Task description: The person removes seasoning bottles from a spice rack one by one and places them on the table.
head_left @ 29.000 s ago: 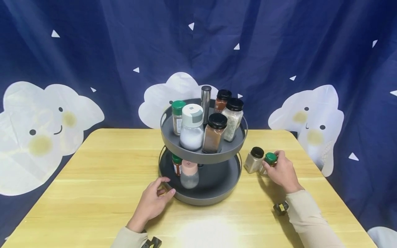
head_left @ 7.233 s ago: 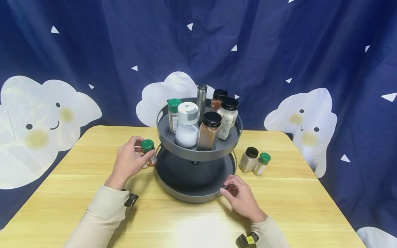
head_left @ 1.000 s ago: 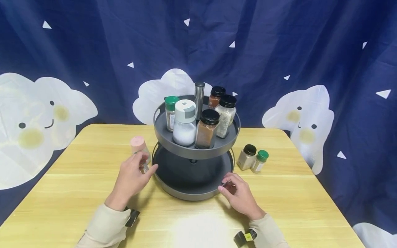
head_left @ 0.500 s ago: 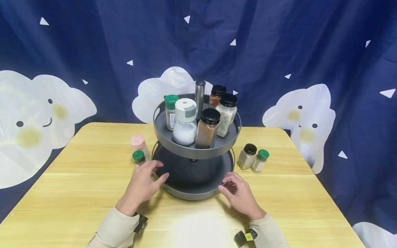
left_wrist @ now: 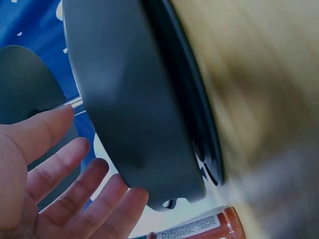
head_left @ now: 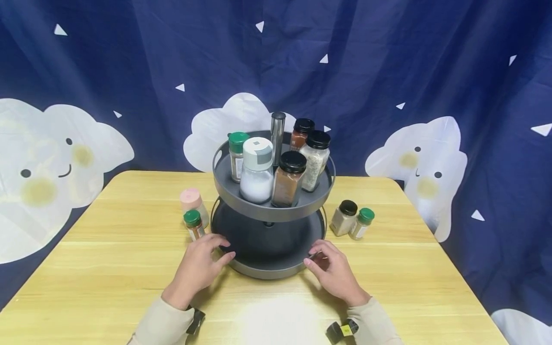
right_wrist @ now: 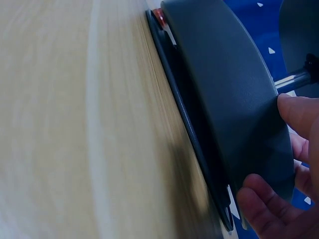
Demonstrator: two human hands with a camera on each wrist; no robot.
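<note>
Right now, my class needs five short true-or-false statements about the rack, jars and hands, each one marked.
1. The right hand is at the rim of the lower tier. True.
2. The pink-capped shaker is on the lower tier. False: the pink-capped shaker stands on the table, left of the rack.
3. The white-capped shaker stands on the upper tier. True.
4. The left hand grips the red-filled, green-capped jar. False: that jar stands on the table, unheld.
5. A metallic post rises above the upper tier. True.
</note>
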